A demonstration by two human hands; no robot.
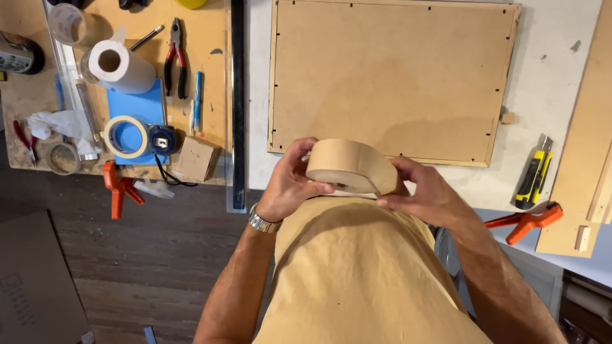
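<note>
Tape roll, wide and tan, sits in both your hands just above your chest, in front of the near edge of the frame back. Your left hand curls around its left side, thumb laid across the flat face near the core hole, the other fingers hidden behind the roll. Your right hand pinches the right edge with thumb and forefinger closed on it; whether a loose tape end lies under them is hard to make out. Your shirt hides the table edge below. A yellow knife and an orange clamp lie to the right, well apart. Pliers and a paper roll lie on the left bench.
</note>
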